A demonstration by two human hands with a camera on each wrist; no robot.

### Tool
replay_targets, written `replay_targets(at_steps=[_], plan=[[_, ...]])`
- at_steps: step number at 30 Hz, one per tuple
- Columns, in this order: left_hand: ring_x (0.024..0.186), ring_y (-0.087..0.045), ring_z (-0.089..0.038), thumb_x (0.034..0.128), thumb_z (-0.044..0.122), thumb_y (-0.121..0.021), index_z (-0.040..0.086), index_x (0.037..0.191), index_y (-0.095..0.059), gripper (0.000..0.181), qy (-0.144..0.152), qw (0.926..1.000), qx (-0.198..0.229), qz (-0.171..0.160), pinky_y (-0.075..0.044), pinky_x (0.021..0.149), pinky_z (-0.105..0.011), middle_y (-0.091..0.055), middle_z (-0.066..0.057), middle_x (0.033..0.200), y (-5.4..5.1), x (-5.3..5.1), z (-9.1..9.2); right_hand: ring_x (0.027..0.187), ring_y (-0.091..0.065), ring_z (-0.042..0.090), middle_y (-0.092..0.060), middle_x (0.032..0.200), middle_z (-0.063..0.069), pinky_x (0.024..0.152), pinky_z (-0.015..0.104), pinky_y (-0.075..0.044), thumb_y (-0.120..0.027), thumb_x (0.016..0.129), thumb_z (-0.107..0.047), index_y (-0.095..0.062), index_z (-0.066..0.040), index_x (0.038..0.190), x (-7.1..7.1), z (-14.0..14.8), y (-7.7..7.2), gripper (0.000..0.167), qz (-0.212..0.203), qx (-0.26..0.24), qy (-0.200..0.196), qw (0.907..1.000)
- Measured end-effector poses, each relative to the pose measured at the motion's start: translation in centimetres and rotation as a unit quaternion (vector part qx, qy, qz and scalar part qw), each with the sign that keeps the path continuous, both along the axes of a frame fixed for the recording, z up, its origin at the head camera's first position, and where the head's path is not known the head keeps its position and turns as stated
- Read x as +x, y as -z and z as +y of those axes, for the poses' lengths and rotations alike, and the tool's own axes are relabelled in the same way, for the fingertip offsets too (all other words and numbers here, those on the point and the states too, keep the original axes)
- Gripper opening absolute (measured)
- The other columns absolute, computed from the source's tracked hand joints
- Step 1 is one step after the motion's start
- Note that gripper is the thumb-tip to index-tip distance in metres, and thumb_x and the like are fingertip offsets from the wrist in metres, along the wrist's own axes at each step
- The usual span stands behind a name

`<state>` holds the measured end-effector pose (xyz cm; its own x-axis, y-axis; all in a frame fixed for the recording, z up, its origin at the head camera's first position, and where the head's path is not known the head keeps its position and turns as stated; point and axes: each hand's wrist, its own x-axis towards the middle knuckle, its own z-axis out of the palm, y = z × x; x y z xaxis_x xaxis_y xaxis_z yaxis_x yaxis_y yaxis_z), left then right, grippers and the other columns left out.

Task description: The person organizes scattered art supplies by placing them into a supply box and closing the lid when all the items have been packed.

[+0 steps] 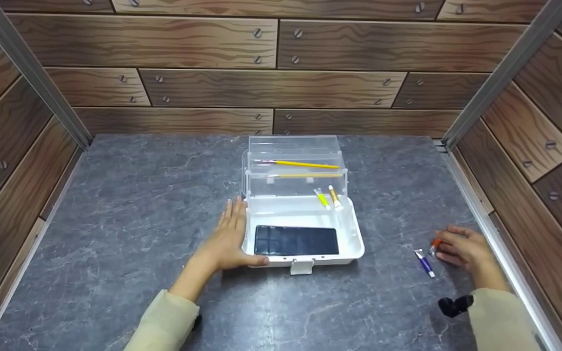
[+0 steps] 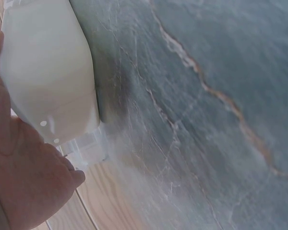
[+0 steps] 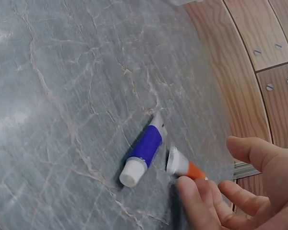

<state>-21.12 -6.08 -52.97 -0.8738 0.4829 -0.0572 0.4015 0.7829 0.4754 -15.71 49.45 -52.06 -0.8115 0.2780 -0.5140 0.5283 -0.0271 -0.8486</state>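
A white plastic box point(image 1: 355, 234) stands with its clear lid point(image 1: 293, 144) tipped back. My left hand point(image 1: 225, 246) rests along its left side, fingers straight, thumb over the front rim; the left wrist view shows that hand against the white wall. Inside lies a flat black rectangle point(image 1: 296, 241), possibly a phone. Yellow point(image 1: 322, 199) and gold point(image 1: 334, 197) paint tubes are at the box's back right. To the right, my right hand point(image 1: 466, 249) is at an orange paint tube point(image 3: 197, 171), fingers beside it, thumb apart. A purple paint tube point(image 3: 146, 147) lies next to it.
A yellow paintbrush point(image 1: 305, 164) and a thinner brush point(image 1: 305, 175) lie in the clear lid section behind the box. The grey marbled tabletop point(image 1: 139, 204) is bounded by wood-patterned walls point(image 1: 203, 44) and metal rails point(image 1: 478, 195). A latch point(image 1: 302, 267) hangs at the box front.
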Motion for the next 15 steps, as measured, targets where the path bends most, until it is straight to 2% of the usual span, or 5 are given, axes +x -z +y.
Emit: replay_targets(at_steps=[8, 15], plan=[[0.151, 0.018, -0.033, 0.0607, 0.081, -0.073, 0.003, 0.158, 0.010, 0.150, 0.003, 1.0000, 0.005, -0.004, -0.001, 0.125, -0.044, 0.018, -0.017, 0.165, 0.06, 0.03, -0.05, 0.077, -0.069, 0.006, -0.068, 0.079, -0.010, 0.074, 0.029, -0.062, -0.073, 0.090, -0.013, -0.039, 0.001, 0.138, -0.53, -0.25, 0.23, 0.061, -0.012, 0.004, 0.005, 0.9999], [0.151, 0.017, -0.034, 0.0618, 0.080, -0.074, 0.002, 0.158, 0.010, 0.149, 0.004, 1.0000, 0.003, 0.000, 0.000, 0.125, -0.044, 0.022, -0.013, 0.162, 0.14, -0.08, -0.03, 0.070, -0.065, 0.004, -0.066, 0.074, -0.011, 0.066, 0.026, -0.061, -0.074, 0.087, -0.010, -0.043, 0.002, 0.132, -1.04, -0.74, 0.40, 0.056, -0.021, 0.056, -0.001, 0.9982]])
